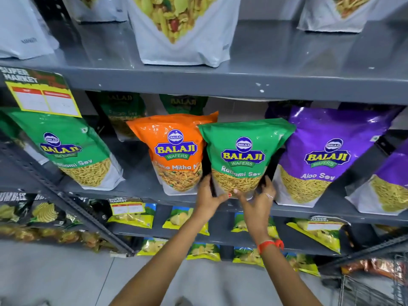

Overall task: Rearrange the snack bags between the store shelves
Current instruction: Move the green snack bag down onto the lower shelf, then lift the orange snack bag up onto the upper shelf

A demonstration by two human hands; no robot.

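A green Ratlami Sev bag point(242, 155) stands upright at the front of the middle shelf point(141, 180). My left hand point(208, 196) grips its lower left corner and my right hand point(259, 198) grips its lower right corner. An orange Khatta Mitha bag point(174, 149) stands just to its left, partly overlapped by it. A purple Aloo Sev bag point(326, 155) leans to its right. Another green Ratlami Sev bag point(64, 151) stands further left, and two more green bags point(123, 111) sit behind in shadow.
White snack pouches point(181, 29) stand on the upper shelf point(242, 82). Small yellow-green chip packets point(185, 219) fill the lower shelves. A yellow price tag point(42, 93) hangs at the left. A diagonal metal brace point(66, 195) crosses the lower left. A wire cart point(371, 290) sits at the bottom right.
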